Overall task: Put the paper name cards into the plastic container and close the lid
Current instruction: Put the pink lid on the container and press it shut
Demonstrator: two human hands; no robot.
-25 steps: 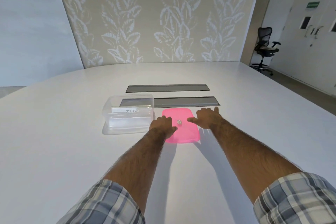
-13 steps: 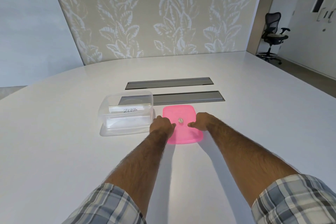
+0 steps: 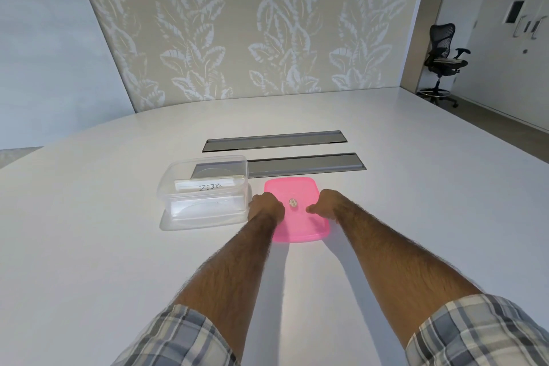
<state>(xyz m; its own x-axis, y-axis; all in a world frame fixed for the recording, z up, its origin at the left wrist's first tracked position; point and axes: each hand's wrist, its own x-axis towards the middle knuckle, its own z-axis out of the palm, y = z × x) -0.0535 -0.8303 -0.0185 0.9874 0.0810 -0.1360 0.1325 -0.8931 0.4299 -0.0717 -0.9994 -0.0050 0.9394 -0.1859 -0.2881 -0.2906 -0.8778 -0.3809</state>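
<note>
A clear plastic container (image 3: 205,211) stands open on the white table, left of centre. A white paper name card (image 3: 208,186) reading "ZEBRA" leans inside it against the far wall. The pink lid (image 3: 297,229) lies flat on the table just right of the container, with a small round sticker at its middle. My left hand (image 3: 267,205) curls over the lid's left edge, beside the container's right wall. On the lid's right edge rests my right hand (image 3: 328,205), fingers curled, thumb lying on the pink surface. Both hands grip the lid.
Two long grey cable hatches (image 3: 306,165) are set flush into the table behind the container and lid. A black office chair (image 3: 444,61) stands far right beyond the table, near a door. A leaf-patterned wall is behind the table.
My right hand slid from beyond the lid's far right corner back onto its right edge and curled its fingers. The left hand stayed on the left edge. The camera tilted slightly.
</note>
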